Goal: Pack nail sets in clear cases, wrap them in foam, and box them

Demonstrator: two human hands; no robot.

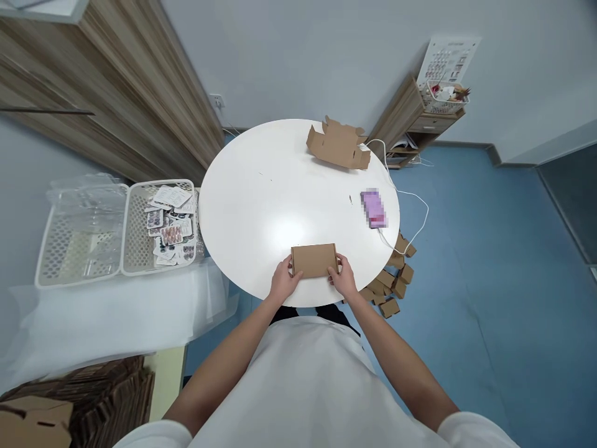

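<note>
A small closed brown cardboard box [314,260] is at the near edge of the white oval table [247,199]. My left hand [285,279] grips its left end, with the thumb on the front corner and fingers round the side. At the right end, my right hand [343,276] holds it the same way. Whether the box rests on the tabletop or is slightly raised, I cannot tell. Toward the far side of the table lies an unfolded cardboard box blank [339,144] with its flaps standing up.
A blurred purple phone-like object [374,208] with a white cable [422,202] lies at the table's right. Left stand white baskets, one with blister-packed items [171,233]. Several small boxes [389,307] lie on the floor at right. Flat cardboard stacks [116,404] sit lower left.
</note>
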